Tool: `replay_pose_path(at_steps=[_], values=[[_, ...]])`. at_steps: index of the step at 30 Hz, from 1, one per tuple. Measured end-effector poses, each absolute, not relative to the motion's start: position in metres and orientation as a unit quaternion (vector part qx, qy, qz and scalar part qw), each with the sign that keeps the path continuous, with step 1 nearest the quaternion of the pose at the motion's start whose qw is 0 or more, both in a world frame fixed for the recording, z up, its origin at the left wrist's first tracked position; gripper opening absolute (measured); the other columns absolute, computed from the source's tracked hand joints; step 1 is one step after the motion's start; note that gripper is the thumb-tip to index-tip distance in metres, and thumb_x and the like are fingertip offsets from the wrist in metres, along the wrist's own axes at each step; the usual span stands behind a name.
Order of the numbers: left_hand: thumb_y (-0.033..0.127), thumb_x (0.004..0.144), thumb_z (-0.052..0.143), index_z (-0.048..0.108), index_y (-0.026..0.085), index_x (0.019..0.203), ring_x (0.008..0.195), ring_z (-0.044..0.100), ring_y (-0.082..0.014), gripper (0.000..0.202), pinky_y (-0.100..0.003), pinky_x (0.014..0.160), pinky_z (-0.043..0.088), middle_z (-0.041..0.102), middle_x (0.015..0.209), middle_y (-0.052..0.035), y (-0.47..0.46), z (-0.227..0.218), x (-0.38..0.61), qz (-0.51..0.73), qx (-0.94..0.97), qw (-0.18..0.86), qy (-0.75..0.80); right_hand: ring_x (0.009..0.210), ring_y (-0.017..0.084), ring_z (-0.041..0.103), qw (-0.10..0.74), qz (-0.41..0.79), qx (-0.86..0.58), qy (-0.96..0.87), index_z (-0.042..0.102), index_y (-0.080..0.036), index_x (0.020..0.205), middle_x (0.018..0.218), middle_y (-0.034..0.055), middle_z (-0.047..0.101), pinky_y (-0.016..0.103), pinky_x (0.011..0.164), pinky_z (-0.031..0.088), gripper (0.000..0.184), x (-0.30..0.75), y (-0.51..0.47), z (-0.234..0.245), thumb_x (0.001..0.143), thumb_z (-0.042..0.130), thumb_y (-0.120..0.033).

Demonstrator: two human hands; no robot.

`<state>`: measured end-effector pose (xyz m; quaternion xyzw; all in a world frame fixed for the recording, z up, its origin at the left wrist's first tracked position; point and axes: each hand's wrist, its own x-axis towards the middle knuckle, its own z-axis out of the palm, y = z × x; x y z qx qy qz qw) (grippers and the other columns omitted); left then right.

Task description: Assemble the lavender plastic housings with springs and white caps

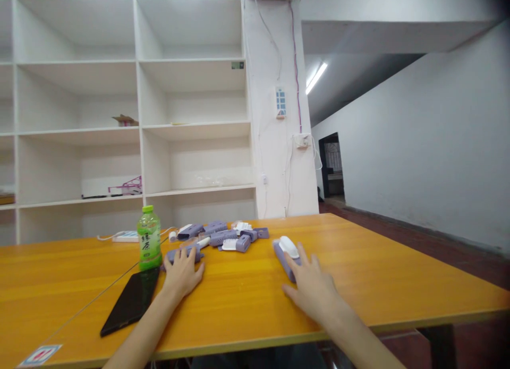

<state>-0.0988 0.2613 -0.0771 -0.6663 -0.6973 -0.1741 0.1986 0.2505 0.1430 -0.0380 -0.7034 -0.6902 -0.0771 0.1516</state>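
My left hand (181,271) rests with spread fingers over a purple plastic piece (171,256) at the near left of a loose pile. How firmly it touches that piece is hard to see. Farther right, my right hand (313,285) lies beside a purple plastic piece with a rounded white top (287,248). Its fingertips are at that piece's right side, and its thumb is held apart. Between and beyond the hands is the pile of purple plastic parts (223,236), with a white toothed strip (229,245) and other white parts (241,227) among them.
A green-capped drink bottle (150,241) stands left of my left hand, a black tablet-like slab (131,300) in front of it. A white power strip (125,236) lies behind. White shelves (139,162) rise past the orange wooden table (247,305); a sticker (42,354) marks its near-left corner.
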Motion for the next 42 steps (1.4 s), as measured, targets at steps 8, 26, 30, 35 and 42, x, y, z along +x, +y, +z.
replay_pose_path(at_steps=[8,26,30,35,42], values=[[0.040,0.089,0.053,0.049,0.021,0.126,0.130,0.051,-0.0356,0.042,-0.072,0.112,0.022,0.059,0.137,-0.0156,0.213,-0.070,-0.073,-0.233,-0.718,0.155,-0.637,0.153,0.044,0.018,0.058,-0.099,-0.737,-0.666,0.027,-0.024,0.161,0.171,0.0023,0.009,0.061,0.089,0.057,0.062,0.229,0.136,-0.060,0.102,0.045,-0.033],[0.056,0.086,0.069,0.050,0.041,0.146,0.145,0.038,-0.0358,0.064,-0.056,0.119,0.030,0.041,0.160,-0.0048,0.137,-0.073,-0.046,-0.290,-0.834,0.047,-0.467,0.125,0.030,0.058,0.327,-0.082,-0.620,-0.709,0.057,-0.020,0.135,0.144,0.0107,0.055,0.054,0.103,0.050,0.041,0.311,0.300,-0.069,0.097,0.066,-0.035],[0.059,0.085,0.068,0.049,0.035,0.148,0.144,0.041,-0.0360,0.070,-0.055,0.118,0.034,0.045,0.158,-0.0090,0.147,-0.077,-0.048,-0.307,-0.801,0.015,-0.514,0.115,0.025,0.064,0.356,-0.035,-0.508,-0.783,0.064,-0.017,0.122,0.131,0.0087,0.063,0.048,0.096,0.054,0.029,0.295,0.286,-0.074,0.099,0.064,-0.035],[0.051,0.089,0.064,0.060,0.023,0.140,0.121,0.062,-0.0366,0.058,-0.053,0.107,0.045,0.068,0.129,-0.0150,0.159,-0.084,-0.038,-0.332,-0.753,0.026,-0.567,0.109,0.022,0.064,0.357,0.022,-0.404,-0.842,0.068,-0.017,0.108,0.117,0.0062,0.068,0.043,0.099,0.050,0.020,0.252,0.266,-0.072,0.099,0.062,-0.034],[0.049,0.095,0.059,0.046,0.027,0.149,0.089,0.073,-0.0194,0.061,-0.031,0.082,0.060,0.075,0.111,-0.0058,0.147,-0.068,-0.006,-0.359,-0.802,-0.157,-0.450,0.106,0.021,0.064,0.415,0.047,-0.418,-0.807,0.067,-0.019,0.108,0.111,0.0076,0.071,0.032,0.095,0.048,0.045,0.244,0.249,-0.056,0.108,0.032,-0.046]])
